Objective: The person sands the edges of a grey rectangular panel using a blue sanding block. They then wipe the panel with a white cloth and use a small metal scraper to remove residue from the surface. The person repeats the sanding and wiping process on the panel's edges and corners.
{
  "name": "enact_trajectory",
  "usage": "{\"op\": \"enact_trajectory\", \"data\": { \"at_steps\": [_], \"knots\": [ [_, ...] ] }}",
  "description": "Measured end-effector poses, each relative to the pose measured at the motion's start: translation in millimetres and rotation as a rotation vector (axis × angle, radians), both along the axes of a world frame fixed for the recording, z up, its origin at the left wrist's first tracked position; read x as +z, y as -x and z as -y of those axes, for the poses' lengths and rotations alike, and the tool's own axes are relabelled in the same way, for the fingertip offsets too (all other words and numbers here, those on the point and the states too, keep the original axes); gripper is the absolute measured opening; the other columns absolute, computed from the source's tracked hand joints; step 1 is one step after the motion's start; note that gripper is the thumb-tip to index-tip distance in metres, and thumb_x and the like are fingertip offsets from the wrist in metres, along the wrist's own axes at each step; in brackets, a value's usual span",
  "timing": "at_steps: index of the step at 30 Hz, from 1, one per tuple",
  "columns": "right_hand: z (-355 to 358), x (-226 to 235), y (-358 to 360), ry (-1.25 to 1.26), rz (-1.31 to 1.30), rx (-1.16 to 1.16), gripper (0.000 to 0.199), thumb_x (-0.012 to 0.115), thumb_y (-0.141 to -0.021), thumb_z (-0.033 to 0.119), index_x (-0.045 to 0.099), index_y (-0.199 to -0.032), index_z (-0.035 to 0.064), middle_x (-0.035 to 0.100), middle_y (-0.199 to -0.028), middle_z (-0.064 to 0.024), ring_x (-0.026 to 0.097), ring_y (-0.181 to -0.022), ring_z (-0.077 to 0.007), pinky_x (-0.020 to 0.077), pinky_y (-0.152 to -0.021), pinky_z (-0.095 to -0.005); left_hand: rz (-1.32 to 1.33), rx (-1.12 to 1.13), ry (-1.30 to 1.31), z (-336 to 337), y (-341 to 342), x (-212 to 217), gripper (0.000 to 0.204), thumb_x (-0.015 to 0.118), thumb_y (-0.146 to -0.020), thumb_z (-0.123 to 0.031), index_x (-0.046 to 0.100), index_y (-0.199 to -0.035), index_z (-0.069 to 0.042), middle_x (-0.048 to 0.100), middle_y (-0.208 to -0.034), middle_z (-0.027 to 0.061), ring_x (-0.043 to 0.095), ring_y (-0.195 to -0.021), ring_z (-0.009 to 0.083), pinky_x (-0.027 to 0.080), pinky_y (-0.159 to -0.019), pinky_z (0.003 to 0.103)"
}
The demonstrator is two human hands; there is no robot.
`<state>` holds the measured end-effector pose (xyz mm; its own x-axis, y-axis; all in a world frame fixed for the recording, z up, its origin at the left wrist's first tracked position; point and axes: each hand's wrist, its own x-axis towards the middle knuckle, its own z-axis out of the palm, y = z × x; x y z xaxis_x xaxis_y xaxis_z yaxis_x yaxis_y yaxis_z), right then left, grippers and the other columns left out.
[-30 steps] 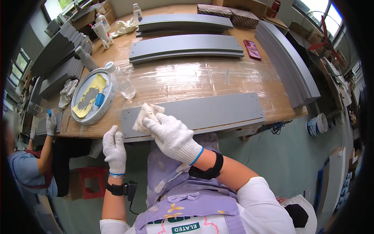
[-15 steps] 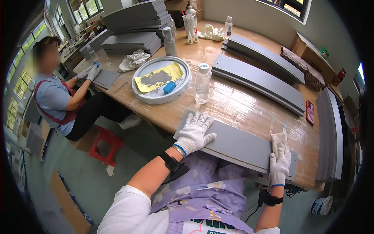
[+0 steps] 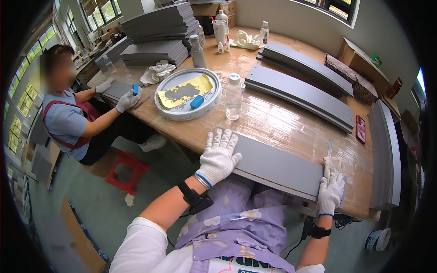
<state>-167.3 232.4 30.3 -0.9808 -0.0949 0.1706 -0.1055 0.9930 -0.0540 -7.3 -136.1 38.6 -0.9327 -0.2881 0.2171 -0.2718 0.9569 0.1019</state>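
From my head view, my left gloved hand (image 3: 218, 157) lies with its fingers straight and parted on the left end of a grey panel (image 3: 277, 166). My right gloved hand (image 3: 331, 191) is at the other end, fingers stretched over a whitish cloth (image 3: 333, 163) — whether they pinch it, I cannot tell.

I place everything from the round white lid (image 3: 183, 117). The panel is to its right and nearer me, along the edge of the brown, shiny-wrapped table (image 3: 191, 132). A yellow sheet (image 3: 205, 83) smeared grey and a blue block (image 3: 196, 102) lie inside the lid. Just right of it stands a clear bottle (image 3: 234, 104); farther right are grey panel stacks (image 3: 296, 98) and a red phone (image 3: 360, 129).

Beyond the lid, a window (image 3: 334, 7) breaks the pale wall. Left of it sits a co-worker in a blue shirt (image 3: 68, 118); nearer me, a red stool (image 3: 126, 172) stands on the greenish floor (image 3: 159, 227).
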Motion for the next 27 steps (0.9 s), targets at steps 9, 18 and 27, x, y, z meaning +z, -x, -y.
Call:
{"op": "enact_trajectory", "data": {
  "at_steps": [9,18,27],
  "knots": [
    [-2,7,-6,0.030,0.037,-0.017,0.059,0.061,-0.093,0.031,0.046,-0.148,0.0159,0.031,-0.157,-0.0211,0.034,-0.139,-0.0429,0.0275,-0.117,-0.0461,0.190,-0.831,-0.361,-138,17,7,0.074,0.045,-0.097,-0.058,0.041,-0.148,-0.005,0.034,-0.155,0.0220,0.026,-0.148,0.0372,0.012,-0.123,0.048],
    [0,4,-10,0.023,-0.045,0.023,0.057,0.060,-0.093,0.031,0.047,-0.146,0.0136,0.039,-0.150,-0.0236,0.035,-0.138,-0.0421,0.0295,-0.116,-0.0463,0.134,0.032,-0.123,26,23,-9,0.079,0.035,-0.098,-0.062,0.030,-0.154,-0.007,0.025,-0.160,0.0201,0.018,-0.150,0.0366,0.008,-0.123,0.047],
    [1,5,-8,0.008,-0.044,-0.005,0.056,0.059,-0.094,0.031,0.047,-0.146,0.0132,0.038,-0.152,-0.0238,0.036,-0.138,-0.0421,0.0294,-0.116,-0.0450,-0.090,0.100,0.045,43,-27,-15,0.048,0.051,-0.097,-0.040,0.062,-0.129,-0.007,0.061,-0.132,0.0144,0.046,-0.132,0.0398,0.025,-0.116,0.054]
  ]
}}
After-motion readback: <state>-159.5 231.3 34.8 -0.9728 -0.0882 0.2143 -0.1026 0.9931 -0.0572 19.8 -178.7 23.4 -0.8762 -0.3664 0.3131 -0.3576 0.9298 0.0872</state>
